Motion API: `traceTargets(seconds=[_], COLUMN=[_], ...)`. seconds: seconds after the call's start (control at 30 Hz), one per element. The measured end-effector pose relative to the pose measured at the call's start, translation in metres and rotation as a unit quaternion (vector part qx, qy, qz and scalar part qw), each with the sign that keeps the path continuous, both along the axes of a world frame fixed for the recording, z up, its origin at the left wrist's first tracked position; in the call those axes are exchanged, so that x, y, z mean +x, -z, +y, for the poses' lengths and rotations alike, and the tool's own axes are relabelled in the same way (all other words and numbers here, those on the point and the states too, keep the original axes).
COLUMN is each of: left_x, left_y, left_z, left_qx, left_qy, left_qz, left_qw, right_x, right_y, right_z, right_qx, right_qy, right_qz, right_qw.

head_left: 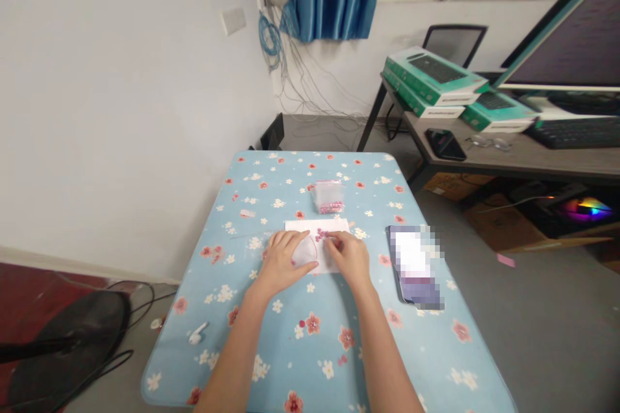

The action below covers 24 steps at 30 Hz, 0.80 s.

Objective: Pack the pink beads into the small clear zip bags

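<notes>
A white sheet of paper lies near the middle of the table, with a small cluster of pink beads on it. My left hand rests on the sheet's left part, fingers stretched out and thumb spread apart. Between that thumb and the fingers a thin red curved line shows; I cannot tell whether it is a thread or an edge. My right hand is closed, its thumb and forefinger pinched beside the beads. Whatever sits in the pinch is too small to name. Behind the sheet lies a clear zip bag holding more pink beads.
A flowered blue cloth covers the table. A phone, partly pixelated, lies at the right, a white earbud at the front left. Beyond stands a desk with green keyboard boxes. A black round base stands left.
</notes>
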State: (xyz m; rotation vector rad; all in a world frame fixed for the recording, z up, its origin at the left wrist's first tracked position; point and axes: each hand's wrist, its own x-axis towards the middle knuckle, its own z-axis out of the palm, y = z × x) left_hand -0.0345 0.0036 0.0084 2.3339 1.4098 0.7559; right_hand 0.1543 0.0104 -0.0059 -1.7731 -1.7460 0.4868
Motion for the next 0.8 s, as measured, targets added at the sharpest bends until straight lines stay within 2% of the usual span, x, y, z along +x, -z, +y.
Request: traceTargets(seconds=[0.57, 0.8], left_x=[-0.0004, -0.0002], left_y=[0.0007, 0.0011], left_z=[0.0005, 0.0004], left_qx=[-0.001, 0.002], left_qy=[-0.004, -0.003], left_qz=[0.005, 0.002], left_qw=[1.000, 1.000], right_x=[-0.0045, -0.0032], right_y=[-0.0019, 0.0005], right_z=[-0.0009, 0.0000], right_qx=[0.000, 0.005], right_qy=[0.008, 0.005], right_qz=[-0.044, -0.017], right_qw=[0.999, 1.000])
